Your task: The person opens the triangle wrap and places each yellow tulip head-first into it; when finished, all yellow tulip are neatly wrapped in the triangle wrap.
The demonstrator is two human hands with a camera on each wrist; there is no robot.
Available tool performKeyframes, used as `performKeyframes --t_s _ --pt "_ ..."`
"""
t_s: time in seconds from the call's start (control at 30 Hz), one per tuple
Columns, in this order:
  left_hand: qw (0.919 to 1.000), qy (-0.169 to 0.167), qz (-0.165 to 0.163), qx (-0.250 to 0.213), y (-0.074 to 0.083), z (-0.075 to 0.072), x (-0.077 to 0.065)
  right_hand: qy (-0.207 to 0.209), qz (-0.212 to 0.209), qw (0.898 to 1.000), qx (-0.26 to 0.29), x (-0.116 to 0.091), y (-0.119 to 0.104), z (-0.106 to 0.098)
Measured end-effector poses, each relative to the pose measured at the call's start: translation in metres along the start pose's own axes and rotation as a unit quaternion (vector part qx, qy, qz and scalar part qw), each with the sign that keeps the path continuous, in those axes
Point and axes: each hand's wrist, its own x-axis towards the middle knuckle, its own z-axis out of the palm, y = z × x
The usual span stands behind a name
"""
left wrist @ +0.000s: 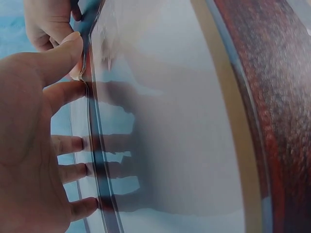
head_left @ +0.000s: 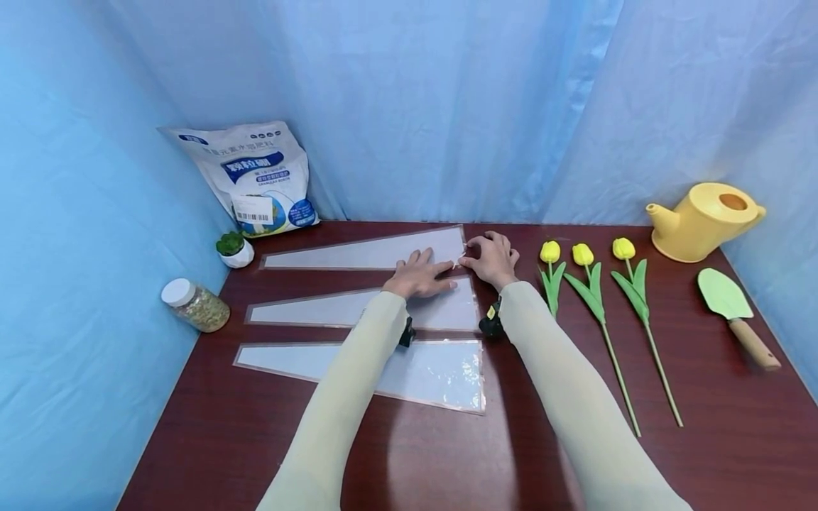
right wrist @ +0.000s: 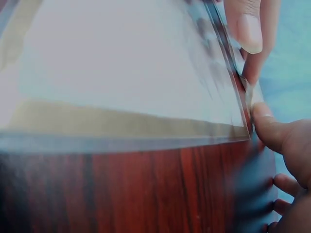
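Three long tapered white sheets with clear borders lie one above another: the far sheet [head_left: 345, 250], the middle sheet [head_left: 313, 308] and the near sheet [head_left: 434, 370]. My left hand [head_left: 418, 275], palm down with fingers spread, rests along the far sheet's lower edge and over the middle sheet. In the left wrist view its fingertips press the shiny clear border. My right hand [head_left: 493, 259], fingers curled, grips the far sheet's right end near the lower corner. A thin whitish strip [right wrist: 248, 94] shows there between my right thumb and the left fingertips.
Three yellow tulips [head_left: 583, 255] lie to the right, before a yellow watering can [head_left: 699, 223] and a green trowel [head_left: 725, 294]. At the left stand a fertilizer bag [head_left: 262, 160] and small potted plant [head_left: 236, 252], with a white-lidded jar [head_left: 207, 310]. Blue curtains surround the table.
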Motion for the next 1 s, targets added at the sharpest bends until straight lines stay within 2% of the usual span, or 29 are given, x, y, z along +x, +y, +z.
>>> performKeyframes --t_s 0.17,0.4,0.5,0.6,0.7,0.8,1.0 --pt "1.0 -0.002 0.002 -0.002 0.002 0.001 0.0 0.003 0.01 1.0 0.019 0.0 0.001 -0.001" --pt "0.9999 -0.01 0.004 -0.001 0.002 -0.005 0.0 -0.043 0.005 0.998 0.054 0.005 0.002 -0.004" --pt "1.0 -0.005 0.009 -0.001 0.002 -0.01 0.002 -0.062 0.011 0.993 0.1 0.006 -0.001 -0.005" --pt "0.9997 0.006 0.015 -0.018 0.004 -0.014 0.004 -0.084 0.014 0.983 0.164 0.006 -0.005 -0.008" --pt "0.9985 0.022 0.019 -0.047 0.007 -0.015 0.009 -0.1 0.018 0.971 0.216 0.005 -0.008 -0.01" --pt "0.9954 0.05 0.022 -0.079 0.011 -0.014 0.015 -0.097 0.024 0.966 0.24 0.005 -0.009 -0.013" --pt "0.9835 0.139 0.032 -0.112 0.011 -0.005 0.029 -0.103 0.039 0.956 0.27 0.005 -0.008 -0.015"
